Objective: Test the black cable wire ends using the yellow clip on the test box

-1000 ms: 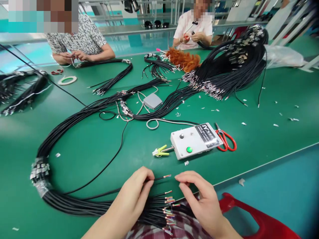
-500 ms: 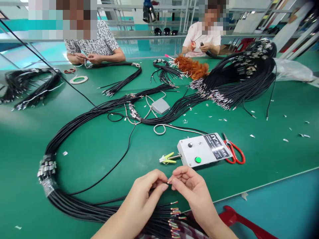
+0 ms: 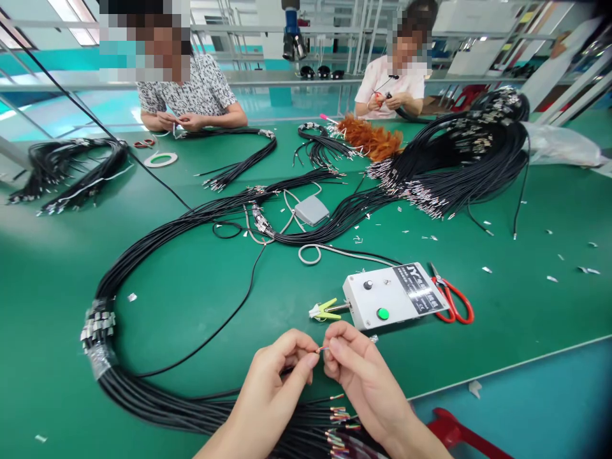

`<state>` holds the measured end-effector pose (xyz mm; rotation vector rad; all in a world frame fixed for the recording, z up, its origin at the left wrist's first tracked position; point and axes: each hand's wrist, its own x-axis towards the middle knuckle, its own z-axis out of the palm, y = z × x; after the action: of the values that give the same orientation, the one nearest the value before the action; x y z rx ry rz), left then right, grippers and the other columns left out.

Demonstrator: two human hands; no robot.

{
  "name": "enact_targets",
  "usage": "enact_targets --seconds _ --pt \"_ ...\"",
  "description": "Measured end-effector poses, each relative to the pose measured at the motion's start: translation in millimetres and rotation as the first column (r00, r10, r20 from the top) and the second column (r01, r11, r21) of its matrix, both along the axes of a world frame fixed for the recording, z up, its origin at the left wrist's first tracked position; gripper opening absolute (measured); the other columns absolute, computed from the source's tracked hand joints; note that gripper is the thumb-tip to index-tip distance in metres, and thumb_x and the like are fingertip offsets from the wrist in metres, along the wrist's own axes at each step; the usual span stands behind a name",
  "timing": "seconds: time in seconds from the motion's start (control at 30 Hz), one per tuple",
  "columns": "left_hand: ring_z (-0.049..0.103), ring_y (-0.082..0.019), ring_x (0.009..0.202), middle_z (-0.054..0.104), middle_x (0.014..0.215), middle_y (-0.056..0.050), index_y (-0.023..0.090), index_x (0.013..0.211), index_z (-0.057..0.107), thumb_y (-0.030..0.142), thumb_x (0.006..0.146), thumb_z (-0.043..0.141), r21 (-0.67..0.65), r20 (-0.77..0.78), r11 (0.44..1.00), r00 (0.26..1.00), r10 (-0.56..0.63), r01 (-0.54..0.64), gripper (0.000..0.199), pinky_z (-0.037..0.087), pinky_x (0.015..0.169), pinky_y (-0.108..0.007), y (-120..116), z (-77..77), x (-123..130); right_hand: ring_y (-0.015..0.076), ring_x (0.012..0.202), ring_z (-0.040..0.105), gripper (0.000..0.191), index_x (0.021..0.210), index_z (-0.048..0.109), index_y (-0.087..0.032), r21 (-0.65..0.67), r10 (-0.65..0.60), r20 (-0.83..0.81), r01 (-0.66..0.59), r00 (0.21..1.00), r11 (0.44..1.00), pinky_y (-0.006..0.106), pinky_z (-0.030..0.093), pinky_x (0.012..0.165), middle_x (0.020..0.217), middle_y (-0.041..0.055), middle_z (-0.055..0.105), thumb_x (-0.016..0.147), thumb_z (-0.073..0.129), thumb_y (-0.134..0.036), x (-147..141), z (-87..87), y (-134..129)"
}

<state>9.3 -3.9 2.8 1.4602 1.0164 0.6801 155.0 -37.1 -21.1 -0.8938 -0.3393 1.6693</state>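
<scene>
Between thumb and fingertips, my left hand [image 3: 275,386] pinches the end of a black cable, which is mostly hidden behind the hand. Thin coloured inner wires [image 3: 322,349] stick out of it, and the fingers of my right hand [image 3: 361,370] are closed on their tips. Below both hands lies a bundle of black cables [image 3: 157,401], its stripped ends [image 3: 338,414] showing coloured wires. Just beyond my fingers stands a light grey control box [image 3: 382,287] with a green button and a knob. A yellow-green winged piece [image 3: 327,310] sits on its shaft.
Red-handled scissors [image 3: 461,305] lie beside the box. A grey pedal-like block [image 3: 312,210] sits among cords. At the back right is a large cable heap [image 3: 459,146] near orange-brown fluffy material [image 3: 373,137]. Two people work across the green table [image 3: 191,306], which has white scraps on it.
The view has shifted slightly, so the scene sits a little lower and further right. My fingertips have parted a little, and coloured wires now show between them.
</scene>
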Motion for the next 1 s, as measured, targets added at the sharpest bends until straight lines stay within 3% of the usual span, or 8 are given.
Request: enact_targets --seconds 0.17,0.5,0.67,0.8,0.9,1.0 --pt "0.053 -0.013 0.059 0.057 0.063 0.002 0.018 0.082 0.061 0.032 0.090 0.056 -0.016 0.023 0.998 0.998 0.061 -0.061 0.018 0.044 0.057 -0.023 -3.2 -5.3 -0.2 0.0064 0.059 0.046 0.033 0.083 0.065 -0.019 -0.012 0.009 0.019 -0.009 1.000 1.000 0.019 0.036 0.057 0.063 -0.0052 0.055 0.067 0.087 -0.038 -0.6 -6.4 -7.8" --pt "0.048 -0.010 0.056 0.057 0.064 0.002 0.018 0.083 0.061 0.032 0.091 0.058 -0.066 0.058 0.995 0.995 0.079 -0.076 0.016 0.035 0.045 -0.019 -2.3 -3.6 0.4 0.0075 0.060 0.051 0.031 0.081 0.071 -0.018 0.045 -0.024 0.172 0.017 0.985 0.999 0.020 0.039 0.060 0.068 -0.0021 0.062 0.070 0.084 -0.044 -0.3 0.5 -3.1" --pt "0.057 -0.013 0.062 0.061 0.069 0.001 0.019 0.088 0.061 0.031 0.091 0.059 -0.080 0.112 0.992 0.988 0.104 -0.096 0.012 0.046 0.057 -0.022 -3.8 -3.3 1.4 0.0062 0.054 0.050 0.028 0.075 0.069 -0.017 0.068 -0.025 0.243 0.009 0.970 0.998 0.020 0.039 0.057 0.063 -0.0041 0.059 0.071 0.083 -0.041 -5.9 -3.5 -1.0" --pt "0.064 -0.016 0.077 0.064 0.089 -0.003 0.021 0.103 0.067 0.026 0.090 0.061 -0.016 0.147 0.999 0.988 0.050 -0.048 0.015 0.052 0.070 -0.024 -1.4 -3.3 8.7 0.0054 0.052 0.049 0.030 0.074 0.066 -0.017 0.071 -0.010 0.297 -0.012 0.955 0.997 0.019 0.038 0.054 0.066 -0.0039 0.060 0.072 0.081 -0.043 -3.3 -3.6 -0.7" --pt "0.059 -0.009 0.059 0.057 0.086 -0.001 0.018 0.085 0.068 0.028 0.089 0.062 -0.041 0.222 0.998 0.973 0.062 -0.054 0.012 0.047 0.052 -0.020 2.4 -4.9 16.0 0.0062 0.049 0.049 0.032 0.073 0.062 -0.017 0.076 0.008 0.394 -0.042 0.919 0.996 0.019 0.037 0.052 0.057 -0.0057 0.055 0.074 0.077 -0.045 1.2 -1.7 -0.9" --pt "0.049 -0.005 0.043 0.052 0.076 0.003 0.018 0.082 0.061 0.030 0.090 0.060 -0.122 0.239 0.987 0.962 0.128 -0.101 0.014 0.036 0.040 -0.017 2.1 -10.1 17.3 0.0082 0.049 0.052 0.033 0.073 0.058 -0.018 0.079 0.049 0.523 -0.106 0.851 0.991 0.020 0.038 0.051 0.055 -0.0058 0.053 0.082 0.069 -0.048 4.5 1.3 -2.1"
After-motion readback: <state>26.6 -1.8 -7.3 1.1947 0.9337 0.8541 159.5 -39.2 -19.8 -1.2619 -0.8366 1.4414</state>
